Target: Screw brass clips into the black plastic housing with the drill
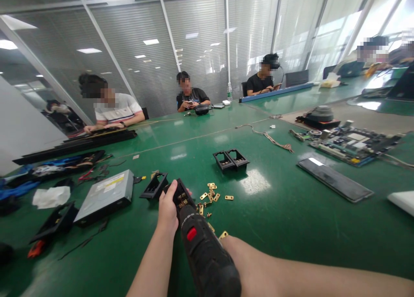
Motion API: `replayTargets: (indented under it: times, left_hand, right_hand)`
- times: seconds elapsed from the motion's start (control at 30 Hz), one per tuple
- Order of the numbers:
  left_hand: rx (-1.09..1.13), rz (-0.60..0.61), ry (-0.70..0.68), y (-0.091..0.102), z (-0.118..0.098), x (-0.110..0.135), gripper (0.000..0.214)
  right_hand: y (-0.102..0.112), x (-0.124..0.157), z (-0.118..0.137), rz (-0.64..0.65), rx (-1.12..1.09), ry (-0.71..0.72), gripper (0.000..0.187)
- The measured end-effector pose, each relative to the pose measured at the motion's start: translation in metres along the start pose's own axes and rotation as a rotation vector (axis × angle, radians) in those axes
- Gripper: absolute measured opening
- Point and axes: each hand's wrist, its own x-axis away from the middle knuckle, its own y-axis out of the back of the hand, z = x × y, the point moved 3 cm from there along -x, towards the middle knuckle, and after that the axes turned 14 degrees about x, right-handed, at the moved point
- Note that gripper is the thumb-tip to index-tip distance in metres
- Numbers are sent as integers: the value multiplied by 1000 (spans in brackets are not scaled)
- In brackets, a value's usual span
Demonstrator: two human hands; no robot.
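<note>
My left hand point(168, 208) is closed round the near-left side of a black plastic housing point(184, 189) with brass terminals inside. In my right hand point(234, 249) is a black cordless drill point(210, 254) with a red button; its body covers most of my fingers. The drill's front end points into the housing near the brass parts, and the bit itself is hidden. Brass plates point(216, 197) and small screws lie loose just right of the housing. One more black housing point(155, 186) stands tilted beside my left hand. Farther off sits a joined pair of black frames point(230, 160).
On the left lie a grey disc drive point(106, 195), crumpled white tissue point(51, 197) and another black housing point(54, 223). To the right are a dark flat panel point(334, 179) and a circuit board point(355, 139). Several people sit around the green table point(291, 245).
</note>
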Motion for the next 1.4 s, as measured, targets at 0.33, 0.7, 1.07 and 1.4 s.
replayTargets:
  times: [0.33,0.7,1.07,1.4]
  left_hand:
    - [2,22,-10,0,-1,2,40]
    - [13,44,-29,1,0,4,41]
    - [94,86,-1,4,2,2,50]
    - [172,24,82,3,2,1,56]
  right_hand:
    - [1,0,-6,28,-9,7,40]
    - [10,5,-28,93,92,-107,43]
    - [15,6,-41,137,116,-215,39]
    - [12,8,-41,121,105,-161,39]
